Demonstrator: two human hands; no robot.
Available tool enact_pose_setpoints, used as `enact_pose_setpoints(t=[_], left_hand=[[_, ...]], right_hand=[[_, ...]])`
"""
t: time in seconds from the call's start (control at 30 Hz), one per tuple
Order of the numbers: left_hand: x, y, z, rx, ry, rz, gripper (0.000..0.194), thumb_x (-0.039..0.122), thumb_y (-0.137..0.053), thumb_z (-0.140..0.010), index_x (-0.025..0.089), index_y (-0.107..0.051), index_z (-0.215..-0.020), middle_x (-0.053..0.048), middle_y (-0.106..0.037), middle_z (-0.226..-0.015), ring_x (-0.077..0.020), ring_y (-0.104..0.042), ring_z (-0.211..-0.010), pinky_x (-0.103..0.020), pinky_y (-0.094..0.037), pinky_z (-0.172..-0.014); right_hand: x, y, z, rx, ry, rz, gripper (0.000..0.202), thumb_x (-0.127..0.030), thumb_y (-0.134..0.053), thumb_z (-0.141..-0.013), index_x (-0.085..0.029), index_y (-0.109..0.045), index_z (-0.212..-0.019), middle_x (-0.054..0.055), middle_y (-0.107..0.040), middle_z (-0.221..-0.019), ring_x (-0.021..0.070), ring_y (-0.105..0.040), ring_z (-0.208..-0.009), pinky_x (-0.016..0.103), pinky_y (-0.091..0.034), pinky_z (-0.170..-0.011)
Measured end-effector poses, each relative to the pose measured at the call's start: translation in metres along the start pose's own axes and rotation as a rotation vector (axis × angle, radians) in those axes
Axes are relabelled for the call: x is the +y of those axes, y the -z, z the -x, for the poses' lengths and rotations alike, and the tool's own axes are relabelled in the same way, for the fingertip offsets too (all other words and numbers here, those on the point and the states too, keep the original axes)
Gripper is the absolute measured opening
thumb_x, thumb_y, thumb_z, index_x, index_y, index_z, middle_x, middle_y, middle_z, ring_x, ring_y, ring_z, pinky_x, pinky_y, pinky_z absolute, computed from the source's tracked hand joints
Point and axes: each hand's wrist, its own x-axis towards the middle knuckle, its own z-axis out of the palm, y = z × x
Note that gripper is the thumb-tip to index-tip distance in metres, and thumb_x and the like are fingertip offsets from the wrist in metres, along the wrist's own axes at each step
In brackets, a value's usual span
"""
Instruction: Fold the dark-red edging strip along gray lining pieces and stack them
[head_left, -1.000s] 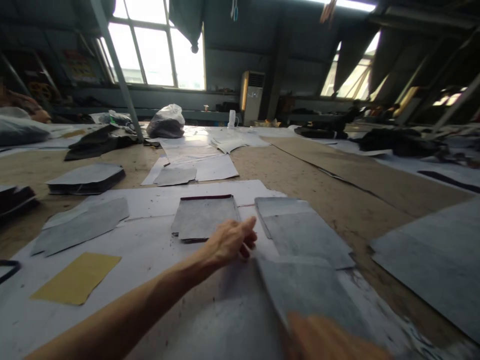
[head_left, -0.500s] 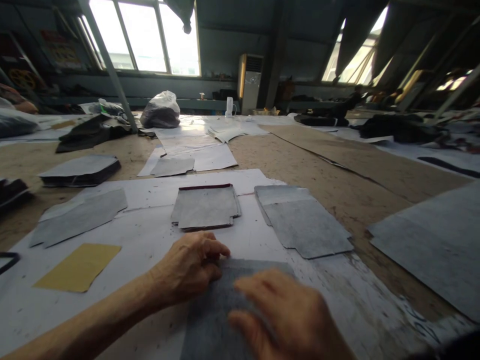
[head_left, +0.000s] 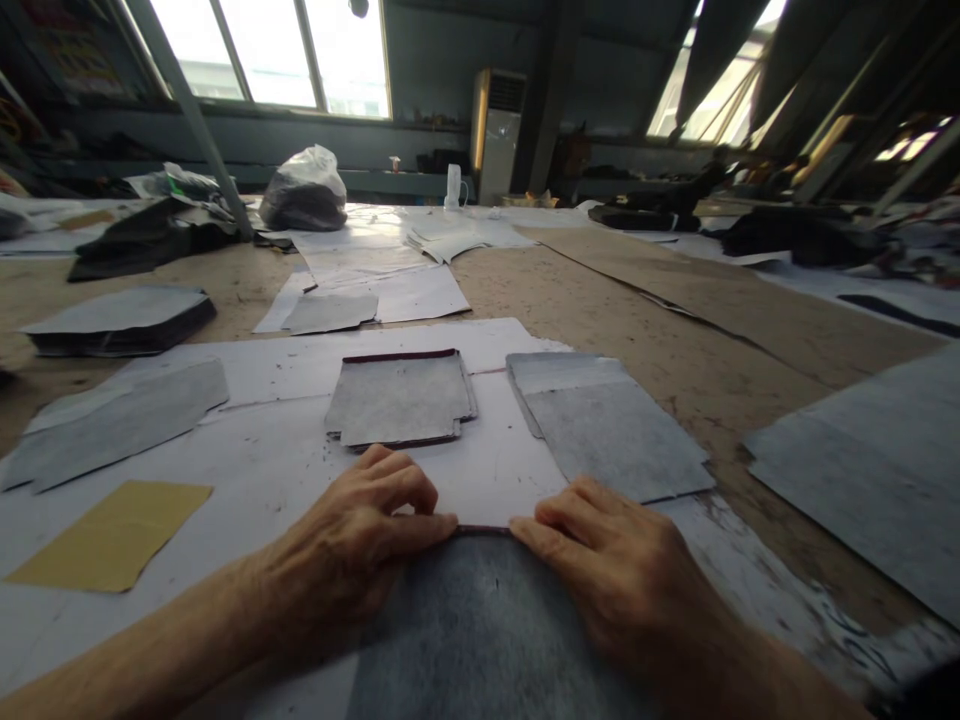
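Matte and faintly mottled, the grey sheet (head_left: 487, 625) lies on smooth white paper (head_left: 262, 455) right in front of me, near a notched grey stack (head_left: 397, 400) and a flat, four-sided yellow piece (head_left: 112, 535). My left hand (head_left: 367, 540) and right hand (head_left: 622, 570) are curled, digits touching its far edge; I can't tell whether either pinches it (my knuckles hide the undersides). Its sides are partly covered and its near end is cut off. Between my fingertips, that edge shows as a narrow, dark, straight strip.
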Motion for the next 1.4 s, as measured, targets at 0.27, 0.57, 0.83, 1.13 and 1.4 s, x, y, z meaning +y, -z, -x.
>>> enact_pose_setpoints(t=[0.27,0.57,0.83,1.13,1.4], left_hand=[[0.004,0.004,-0.001,-0.077,-0.106,0.000,0.041,-0.001,-0.034,-0.076,0.016,-0.051,-0.108,-0.005,-0.053,-0.084,-0.0155,-0.045,-0.077,-0.035,-0.036,-0.077],[0.000,0.001,0.000,-0.143,-0.151,-0.087,0.034,0.005,-0.035,-0.079,0.014,-0.049,-0.108,-0.006,-0.055,-0.084,-0.0169,-0.046,-0.078,-0.039,-0.033,-0.079],[-0.002,-0.001,0.001,-0.089,-0.176,-0.049,0.029,0.008,-0.036,-0.083,0.012,-0.051,-0.108,-0.007,-0.054,-0.083,-0.0175,-0.047,-0.077,-0.040,-0.033,-0.078],[-0.013,0.012,0.021,-0.031,-0.076,0.080,0.039,-0.004,-0.039,-0.078,0.015,-0.049,-0.111,-0.006,-0.050,-0.090,-0.0145,-0.043,-0.080,-0.033,-0.037,-0.074],[-0.014,0.009,0.020,-0.033,-0.090,0.090,0.036,-0.001,-0.040,-0.078,0.013,-0.049,-0.110,-0.007,-0.050,-0.087,-0.0154,-0.042,-0.078,-0.035,-0.036,-0.074]], right_hand=[[0.001,0.002,0.008,-0.078,0.126,0.090,0.036,-0.010,-0.026,-0.091,-0.010,-0.059,-0.103,0.008,-0.058,-0.086,0.0184,-0.049,-0.076,0.034,-0.045,-0.066],[-0.016,0.001,-0.007,-0.089,0.195,0.260,0.038,-0.005,-0.026,-0.087,-0.010,-0.063,-0.084,0.010,-0.058,-0.090,0.0209,-0.050,-0.082,0.040,-0.038,-0.076],[-0.028,-0.021,-0.020,-0.069,0.071,0.048,0.032,-0.003,-0.028,-0.082,-0.007,-0.060,-0.081,0.011,-0.054,-0.075,0.0202,-0.047,-0.069,0.034,-0.045,-0.060],[-0.023,-0.027,-0.013,0.016,0.108,-0.007,0.035,0.001,-0.027,-0.080,-0.005,-0.061,-0.086,0.011,-0.056,-0.079,0.0204,-0.048,-0.074,0.034,-0.048,-0.063],[-0.019,-0.026,-0.014,-0.064,0.151,0.016,0.037,-0.003,-0.026,-0.085,0.000,-0.055,-0.109,0.013,-0.058,-0.099,0.0198,-0.050,-0.081,0.032,-0.048,-0.071]])
